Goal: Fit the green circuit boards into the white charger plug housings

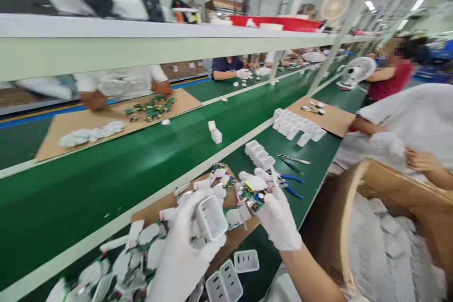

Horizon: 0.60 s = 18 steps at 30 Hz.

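Observation:
My left hand [182, 238], in a white glove, is wrapped round a white plastic housing [213, 218] whose open side faces me. Also gloved, my right hand [281, 222] pinches a small circuit board [252, 196] with yellow and dark components, held a little to the right of the housing and apart from it. Below and left of my hands lies a heap of circuit boards with white round parts [148, 233], partly hidden by my left arm. Several slotted white covers [247, 261] lie near the bench's front edge.
Rows of white housings [260, 155], tweezers [293, 158] and blue-handled pliers [293, 186] lie beyond my right hand. A green conveyor [141, 163] carries a small white box [215, 133]. A cardboard box [354, 198] stands right. Co-workers sit across and to the right; a shelf [177, 30] runs overhead.

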Motion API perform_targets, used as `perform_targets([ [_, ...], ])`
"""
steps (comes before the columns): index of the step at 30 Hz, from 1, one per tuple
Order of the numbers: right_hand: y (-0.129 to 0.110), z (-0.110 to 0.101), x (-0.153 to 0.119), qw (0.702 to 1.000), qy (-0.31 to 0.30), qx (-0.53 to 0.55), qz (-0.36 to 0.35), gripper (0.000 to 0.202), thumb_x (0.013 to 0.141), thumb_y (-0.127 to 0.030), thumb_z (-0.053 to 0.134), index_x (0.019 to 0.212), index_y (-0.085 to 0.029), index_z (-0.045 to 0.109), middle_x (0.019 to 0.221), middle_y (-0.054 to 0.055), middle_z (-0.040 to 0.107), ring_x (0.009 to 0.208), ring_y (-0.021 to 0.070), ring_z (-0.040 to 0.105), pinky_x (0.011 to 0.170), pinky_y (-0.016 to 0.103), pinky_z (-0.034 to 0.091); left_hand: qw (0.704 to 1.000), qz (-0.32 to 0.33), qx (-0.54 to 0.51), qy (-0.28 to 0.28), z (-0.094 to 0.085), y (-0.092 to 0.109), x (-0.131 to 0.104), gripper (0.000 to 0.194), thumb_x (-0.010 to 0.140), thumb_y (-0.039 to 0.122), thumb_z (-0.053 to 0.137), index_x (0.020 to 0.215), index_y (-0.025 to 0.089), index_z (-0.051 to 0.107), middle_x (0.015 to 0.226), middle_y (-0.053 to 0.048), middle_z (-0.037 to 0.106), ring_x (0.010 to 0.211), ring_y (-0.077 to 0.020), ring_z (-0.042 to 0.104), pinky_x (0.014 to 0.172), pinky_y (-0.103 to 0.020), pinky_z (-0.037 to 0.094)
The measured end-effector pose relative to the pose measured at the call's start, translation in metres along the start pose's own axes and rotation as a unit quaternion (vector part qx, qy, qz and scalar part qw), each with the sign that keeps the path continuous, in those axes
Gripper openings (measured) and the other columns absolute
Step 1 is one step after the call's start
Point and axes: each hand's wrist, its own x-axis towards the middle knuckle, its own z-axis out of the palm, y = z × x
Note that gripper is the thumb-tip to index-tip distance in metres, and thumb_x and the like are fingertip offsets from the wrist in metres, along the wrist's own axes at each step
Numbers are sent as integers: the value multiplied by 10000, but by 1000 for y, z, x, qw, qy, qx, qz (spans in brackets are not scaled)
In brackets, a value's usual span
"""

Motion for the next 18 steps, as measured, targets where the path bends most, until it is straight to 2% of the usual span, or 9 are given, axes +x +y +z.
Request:
perform_targets([
  [2, 4, 0, -5, 999, 4, -30, -22, 707, 672, -471, 848, 1285, -270, 559, 1330, 111, 622, 1272, 322, 549, 1140, 567, 323, 997, -72, -2, -16, -1, 5, -7, 722, 764, 124, 654, 1392, 357, 383, 1448, -65, 480, 1322, -313, 492, 989, -469, 537],
  [4, 10, -2, -10, 996, 0, -62, -61, 720, 657, -491, 856, 1281, -286, 562, 1319, 110, 630, 1256, 334, 563, 1136, 595, 316, 995, -98, -10, -28, -2, 10, -8, 736, 752, 115, 649, 1382, 385, 380, 1462, -41, 458, 1342, -308, 467, 1053, -506, 482],
  [8, 20, 0, -19, 987, -43, -99, -115, 656, 631, -478, 879, 1200, -282, 618, 1220, 113, 685, 1193, 357, 607, 1054, 610, 419, 996, -60, -49, -38, -6, 17, -8, 669, 763, 147, 667, 1345, 368, 422, 1427, -42, 476, 1345, -289, 456, 1127, -508, 400],
  [11, 25, 13, -23, 992, -17, -70, -107, 677, 643, -513, 859, 1228, -303, 590, 1191, 103, 693, 1165, 359, 622, 1006, 617, 462, 989, -62, -125, -43, -4, 16, -7, 641, 719, 150, 700, 1282, 335, 456, 1372, -42, 506, 1313, -269, 483, 1109, -453, 427],
  [15, 31, 37, -24, 998, 37, -22, -36, 783, 666, -625, 788, 1336, -334, 506, 1243, 112, 662, 1180, 358, 615, 1037, 608, 441, 967, -137, -214, 30, 16, 11, 2, 728, 559, 130, 758, 1200, 277, 446, 1210, -47, 575, 1094, -267, 619, 928, -418, 551],
  [18, 38, 50, -18, 997, 56, -13, -43, 765, 754, -657, 685, 1407, -351, 431, 1355, 99, 597, 1274, 330, 548, 1079, 576, 408, 961, -159, -190, 123, 35, 12, 6, 690, 585, 172, 750, 1216, 245, 480, 1217, -74, 588, 1102, -287, 622, 941, -463, 554],
])
